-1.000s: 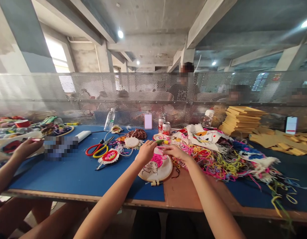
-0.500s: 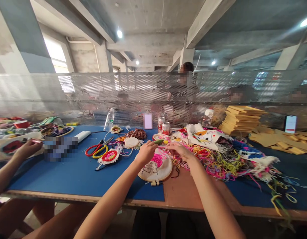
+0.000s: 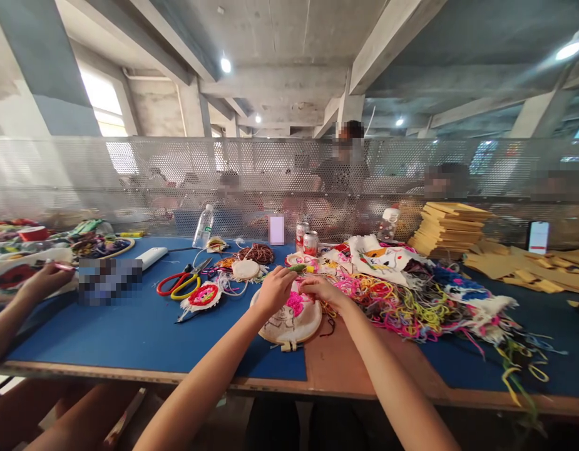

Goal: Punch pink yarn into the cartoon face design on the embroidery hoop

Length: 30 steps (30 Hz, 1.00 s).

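My left hand [image 3: 275, 288] is closed around a green punch needle [image 3: 297, 268] whose tip sticks out to the right. My right hand [image 3: 320, 290] is pinched close beside that tip, on something thin that I cannot make out, likely yarn. Both hands hover over a round embroidery hoop [image 3: 289, 322] with a pink and white design, lying on the blue table [image 3: 129, 326]. A tangle of pink, yellow and blue yarn [image 3: 411, 307] spreads to the right of my hands.
Red and yellow scissors [image 3: 179, 284], a small round piece [image 3: 203, 295], a water bottle [image 3: 204, 227], two cans [image 3: 306, 238] and a stack of yellow boards [image 3: 449, 227] sit on the table. Another person's hand [image 3: 40, 282] works at the left. A mesh screen [image 3: 176, 181] backs the table.
My right hand has drawn a little left and closer to the needle tip. The view has shifted slightly; my left hand stays over the hoop.
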Each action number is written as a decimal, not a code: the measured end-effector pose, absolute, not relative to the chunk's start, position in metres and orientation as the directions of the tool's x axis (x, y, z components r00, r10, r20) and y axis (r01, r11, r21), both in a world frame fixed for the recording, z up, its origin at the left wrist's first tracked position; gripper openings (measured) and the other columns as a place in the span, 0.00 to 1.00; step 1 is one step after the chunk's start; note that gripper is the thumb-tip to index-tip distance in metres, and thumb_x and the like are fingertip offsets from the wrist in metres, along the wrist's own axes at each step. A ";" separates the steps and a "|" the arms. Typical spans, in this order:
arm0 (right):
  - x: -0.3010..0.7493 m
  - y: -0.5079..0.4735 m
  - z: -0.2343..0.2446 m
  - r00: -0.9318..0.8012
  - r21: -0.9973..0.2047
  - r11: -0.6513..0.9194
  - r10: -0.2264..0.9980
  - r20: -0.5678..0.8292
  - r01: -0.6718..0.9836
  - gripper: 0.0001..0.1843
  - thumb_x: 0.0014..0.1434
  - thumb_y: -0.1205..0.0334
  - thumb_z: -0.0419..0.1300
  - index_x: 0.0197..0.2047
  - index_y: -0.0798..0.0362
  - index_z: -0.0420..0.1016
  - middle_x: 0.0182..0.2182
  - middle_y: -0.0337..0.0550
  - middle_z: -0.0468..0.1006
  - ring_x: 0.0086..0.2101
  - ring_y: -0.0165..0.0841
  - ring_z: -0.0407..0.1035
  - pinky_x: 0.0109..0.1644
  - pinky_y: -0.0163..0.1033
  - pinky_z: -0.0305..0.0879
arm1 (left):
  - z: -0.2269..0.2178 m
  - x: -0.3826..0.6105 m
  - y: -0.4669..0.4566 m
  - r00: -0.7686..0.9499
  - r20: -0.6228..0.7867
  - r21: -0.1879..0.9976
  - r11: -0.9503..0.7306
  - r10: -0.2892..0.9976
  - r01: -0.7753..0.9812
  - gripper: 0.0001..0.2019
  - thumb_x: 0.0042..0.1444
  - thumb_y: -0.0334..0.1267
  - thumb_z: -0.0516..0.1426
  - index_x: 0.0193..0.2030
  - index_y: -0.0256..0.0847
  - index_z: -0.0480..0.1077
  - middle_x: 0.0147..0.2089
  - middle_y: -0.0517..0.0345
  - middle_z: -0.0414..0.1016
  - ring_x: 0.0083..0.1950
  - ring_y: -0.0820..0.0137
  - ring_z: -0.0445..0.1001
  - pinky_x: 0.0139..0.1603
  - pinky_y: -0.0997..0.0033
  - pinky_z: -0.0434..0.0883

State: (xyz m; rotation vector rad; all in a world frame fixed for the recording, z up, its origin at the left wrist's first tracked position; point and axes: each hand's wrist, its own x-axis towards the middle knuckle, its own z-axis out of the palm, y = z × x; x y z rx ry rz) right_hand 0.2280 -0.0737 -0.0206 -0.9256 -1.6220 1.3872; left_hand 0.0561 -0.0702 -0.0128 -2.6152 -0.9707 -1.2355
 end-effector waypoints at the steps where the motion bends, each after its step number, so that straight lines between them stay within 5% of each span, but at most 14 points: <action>1: 0.226 -0.074 -0.022 -0.425 -0.992 0.124 0.899 0.105 0.018 0.15 0.42 0.53 0.66 0.22 0.56 0.73 0.14 0.32 0.63 0.17 0.22 0.53 0.21 0.31 0.47 | -0.012 0.056 -0.070 0.452 0.715 0.231 -0.790 0.534 0.568 0.10 0.59 0.31 0.49 0.33 0.40 0.72 0.31 0.53 0.72 0.36 0.66 0.66 0.38 0.67 0.65; 12: 0.207 -0.077 -0.024 -0.389 -0.969 0.113 0.901 0.193 -0.218 0.19 0.45 0.48 0.65 0.35 0.55 0.75 0.21 0.37 0.74 0.16 0.21 0.57 0.18 0.30 0.42 | 0.036 0.060 -0.080 0.166 0.663 0.663 -0.675 0.730 0.323 0.09 0.54 0.38 0.54 0.30 0.36 0.73 0.26 0.56 0.74 0.28 0.71 0.70 0.28 0.74 0.65; 17: 0.195 -0.088 -0.011 -0.396 -0.946 0.105 0.890 0.227 -0.305 0.23 0.46 0.51 0.65 0.44 0.52 0.72 0.20 0.35 0.74 0.15 0.21 0.54 0.18 0.31 0.41 | 0.060 0.070 -0.086 0.142 0.588 0.774 -0.605 0.796 0.184 0.10 0.51 0.39 0.56 0.27 0.35 0.74 0.26 0.55 0.75 0.30 0.70 0.73 0.31 0.73 0.68; 20: 0.182 -0.100 -0.006 -0.395 -0.935 0.081 0.891 0.222 -0.344 0.25 0.47 0.50 0.64 0.47 0.51 0.70 0.21 0.34 0.74 0.14 0.20 0.52 0.18 0.31 0.40 | 0.068 0.071 -0.093 0.083 0.495 0.869 -0.491 0.865 -0.064 0.08 0.48 0.38 0.58 0.29 0.34 0.74 0.29 0.52 0.77 0.33 0.69 0.75 0.38 0.70 0.70; 24: 0.156 -0.123 -0.009 -0.462 -0.925 -0.012 0.869 0.178 -0.379 0.26 0.45 0.50 0.65 0.46 0.55 0.70 0.18 0.33 0.72 0.13 0.19 0.49 0.18 0.31 0.37 | 0.076 0.058 -0.108 -0.028 0.369 0.823 -0.341 0.929 -0.454 0.07 0.43 0.34 0.63 0.30 0.32 0.74 0.33 0.49 0.78 0.38 0.67 0.76 0.49 0.67 0.69; 30: 0.127 -0.141 -0.018 -0.528 -0.925 -0.063 0.834 0.157 -0.374 0.19 0.46 0.54 0.64 0.40 0.54 0.71 0.17 0.34 0.73 0.13 0.20 0.50 0.18 0.30 0.42 | 0.085 0.041 -0.121 -0.117 0.315 0.715 -0.317 0.942 -0.623 0.01 0.48 0.27 0.58 0.28 0.32 0.71 0.33 0.49 0.78 0.40 0.66 0.77 0.52 0.65 0.68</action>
